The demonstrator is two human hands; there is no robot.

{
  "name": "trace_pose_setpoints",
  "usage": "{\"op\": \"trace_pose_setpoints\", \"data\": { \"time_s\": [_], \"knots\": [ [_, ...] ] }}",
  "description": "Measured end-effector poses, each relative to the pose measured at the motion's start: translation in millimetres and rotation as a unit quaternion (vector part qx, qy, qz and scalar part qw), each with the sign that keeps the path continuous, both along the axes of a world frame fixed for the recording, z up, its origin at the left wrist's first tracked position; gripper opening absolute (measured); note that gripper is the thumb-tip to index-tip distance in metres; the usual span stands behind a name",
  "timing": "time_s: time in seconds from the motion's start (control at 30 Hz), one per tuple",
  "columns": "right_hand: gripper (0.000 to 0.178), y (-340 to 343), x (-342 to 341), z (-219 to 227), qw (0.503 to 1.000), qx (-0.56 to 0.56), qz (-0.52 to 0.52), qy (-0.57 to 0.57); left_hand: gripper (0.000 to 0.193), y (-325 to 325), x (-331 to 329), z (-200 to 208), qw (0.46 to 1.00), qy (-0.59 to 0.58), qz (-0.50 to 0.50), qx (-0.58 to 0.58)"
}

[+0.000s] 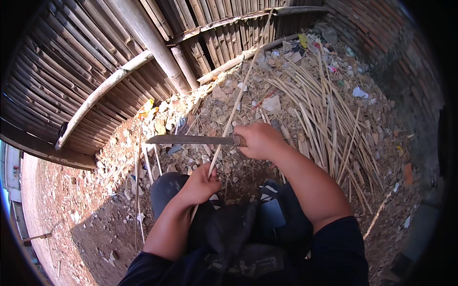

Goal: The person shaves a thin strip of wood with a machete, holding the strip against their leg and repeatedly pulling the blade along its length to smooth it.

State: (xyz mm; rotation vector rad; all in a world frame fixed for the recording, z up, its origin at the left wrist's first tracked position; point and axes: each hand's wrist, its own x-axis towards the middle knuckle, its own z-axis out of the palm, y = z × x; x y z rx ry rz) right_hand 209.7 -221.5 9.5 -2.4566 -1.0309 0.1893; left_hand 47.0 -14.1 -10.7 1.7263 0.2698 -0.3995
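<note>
My right hand [261, 141] is closed round the handle of a long knife [191, 139] with a dark, broad blade. The blade points left and lies level across a long, thin bamboo strip [237, 100]. Lower down, my left hand [199, 183] grips that strip between thumb and fingers. From there it slants up and away toward the bamboo wall, while its near end passes under my left wrist. Blade and strip cross a little above my left hand; whether they touch, I cannot tell.
A large heap of split bamboo strips [329, 124] lies at the right. Ahead stands a bamboo wall [90, 71] with a thick post [160, 43]. A brick wall [396, 28] bounds the right. Stones and litter cover the ground. Several thin strips [147, 164] stand beside my left knee.
</note>
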Motion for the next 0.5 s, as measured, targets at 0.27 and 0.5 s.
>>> {"op": "trace_pose_setpoints", "data": {
  "time_s": [0.27, 0.5],
  "knots": [
    [0.035, 12.9, -0.9, -1.3, 0.999, -0.034, -0.007, 0.029, 0.026, 4.8, 1.8, -4.9, 0.999, 0.016, 0.001, -0.035],
    [0.037, -4.7, 16.5, -10.9, 0.996, 0.013, -0.083, 0.003, 0.026, 5.2, 2.5, -7.0, 0.999, -0.016, -0.010, -0.039]
  ]
}}
